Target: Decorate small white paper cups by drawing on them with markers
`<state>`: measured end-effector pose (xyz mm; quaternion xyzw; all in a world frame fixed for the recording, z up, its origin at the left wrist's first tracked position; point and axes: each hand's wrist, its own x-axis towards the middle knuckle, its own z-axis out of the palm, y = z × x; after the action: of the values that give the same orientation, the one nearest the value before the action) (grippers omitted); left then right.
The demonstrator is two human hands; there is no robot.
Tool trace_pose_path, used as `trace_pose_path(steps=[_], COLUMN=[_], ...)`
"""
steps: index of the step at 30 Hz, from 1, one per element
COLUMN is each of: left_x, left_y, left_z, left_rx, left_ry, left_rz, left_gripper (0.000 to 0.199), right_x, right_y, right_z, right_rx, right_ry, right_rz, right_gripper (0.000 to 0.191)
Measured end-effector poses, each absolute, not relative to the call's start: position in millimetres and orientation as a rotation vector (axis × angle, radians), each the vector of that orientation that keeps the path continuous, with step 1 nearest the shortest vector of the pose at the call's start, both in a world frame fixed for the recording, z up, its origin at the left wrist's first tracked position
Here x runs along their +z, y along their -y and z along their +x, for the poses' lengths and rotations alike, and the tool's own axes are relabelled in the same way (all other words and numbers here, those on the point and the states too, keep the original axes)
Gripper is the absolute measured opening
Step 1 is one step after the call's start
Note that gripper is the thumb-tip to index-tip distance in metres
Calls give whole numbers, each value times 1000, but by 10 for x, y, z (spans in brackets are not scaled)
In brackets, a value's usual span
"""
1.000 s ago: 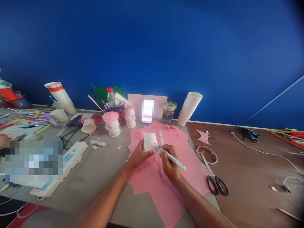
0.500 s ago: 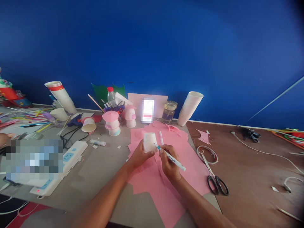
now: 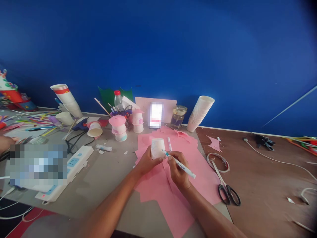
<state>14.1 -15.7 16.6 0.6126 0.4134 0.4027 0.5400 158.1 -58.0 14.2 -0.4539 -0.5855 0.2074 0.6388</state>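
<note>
My left hand (image 3: 145, 162) grips a white paper cup (image 3: 158, 147) turned upside down, its thumb along the lower edge. Faint marks show on the cup's side. In my right hand (image 3: 178, 169) is a white acrylic marker (image 3: 185, 169) with a teal tip end, which points at the cup's lower right side. Whether the tip touches the cup is too small to tell. Beneath both hands lie pink paper sheets (image 3: 205, 178). A white pen or cap (image 3: 169, 144) rests on the paper just behind the cup.
Black-handled scissors (image 3: 228, 193) and a tape roll (image 3: 225, 162) lie at right. Behind stand stacked cups (image 3: 201, 113), a jar (image 3: 178, 117) and pink-topped cups (image 3: 119, 127). A power strip (image 3: 74, 165) is at left, with another person's hand (image 3: 6, 144) at the far left.
The whole view has shifted slightly, so things on the table sit a little further right. Both hands keep their hold on the cup and the marker.
</note>
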Motion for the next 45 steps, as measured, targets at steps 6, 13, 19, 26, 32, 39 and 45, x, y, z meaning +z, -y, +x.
trace_pose_path(steps=[6,13,19,26,32,39,45], left_x=[196,171,198,195,157,118,65], left_y=[166,154,159,161,148,132,122], left_z=[145,150,150,145,144,144,138], left_rx=[946,960,972,971,976,985,963], left_ry=[-1009,-1012,-991,-1000,-993,-968,-977], left_rz=[1488,1520,1522,1496,1506,1484,1472], left_gripper=[50,49,50,55,53,57,57], right_x=[148,153,138,117,135,122,110], right_y=[576,577,583,574,576,577,573], right_z=[1587,1583,1579,1594,1585,1600,1607], right_rx=[458,426,408,399,403,416,435], right_ry=[1348,1363,1379,1392,1381,1405,1409], right_rz=[-1055,-1075,-1054,-1035,-1037,-973,-988], right_gripper=[8,8,9,9,9,10,10])
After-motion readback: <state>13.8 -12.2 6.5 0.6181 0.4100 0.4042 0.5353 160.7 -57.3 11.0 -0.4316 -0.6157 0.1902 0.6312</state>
